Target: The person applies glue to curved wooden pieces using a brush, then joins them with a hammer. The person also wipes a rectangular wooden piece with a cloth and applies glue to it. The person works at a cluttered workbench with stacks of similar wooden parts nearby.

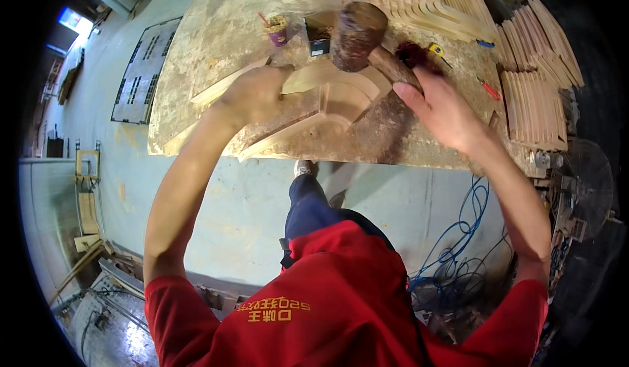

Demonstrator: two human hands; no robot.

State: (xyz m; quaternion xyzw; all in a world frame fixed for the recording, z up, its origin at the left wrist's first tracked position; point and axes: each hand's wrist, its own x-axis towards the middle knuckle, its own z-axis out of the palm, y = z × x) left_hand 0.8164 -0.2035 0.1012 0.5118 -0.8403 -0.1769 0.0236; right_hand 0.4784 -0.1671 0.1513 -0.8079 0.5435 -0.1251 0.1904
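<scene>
I grip wooden mallet point(360, 37) by handle; dark mottled head blurred, tilted over pale arched wood piece point(321, 75), contact unclear. Piece lies on worktable point(216, 23).

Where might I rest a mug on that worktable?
Roomiest: the far-left part of the scuffed worktable, left of the small purple cup. A smaller patch lies by the near edge, between the pale curved wooden pieces and the right hand. Crowded: the far right, with stacked wooden strips, and mid-table, around the brown wooden mallet.
</scene>
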